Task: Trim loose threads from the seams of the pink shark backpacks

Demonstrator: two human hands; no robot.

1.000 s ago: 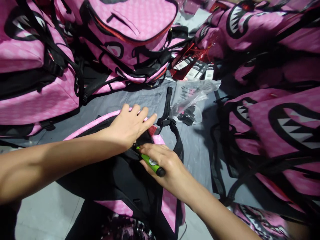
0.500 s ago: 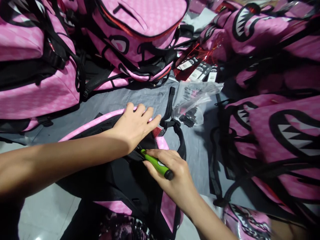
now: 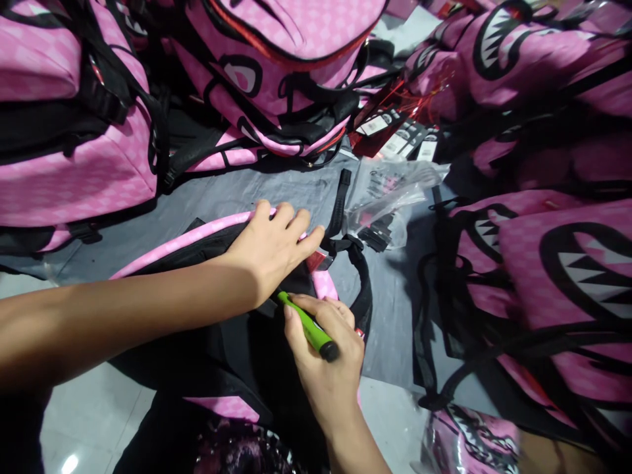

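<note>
A black backpack with pink checkered trim lies in front of me, its black side facing up. My left hand grips its far edge, fingers curved over the pink trim and the thumb stretched to the right. Just below, my right hand is closed around a green pen-like tool with a black end. The tool's tip points at the black fabric under my left wrist; the tip itself is hidden. A red tag and a black strap sit beside my left thumb.
Pink backpacks stand at the left, at the back and at the right. A clear plastic bag with black buckle-like pieces lies on the grey sheet, near hang tags. A wrapped pink pouch is at lower right.
My right hand has turned more upright and its forearm has swung left, with the green tool still in it. My left hand stays on the backpack's edge. The view has shifted slightly.
</note>
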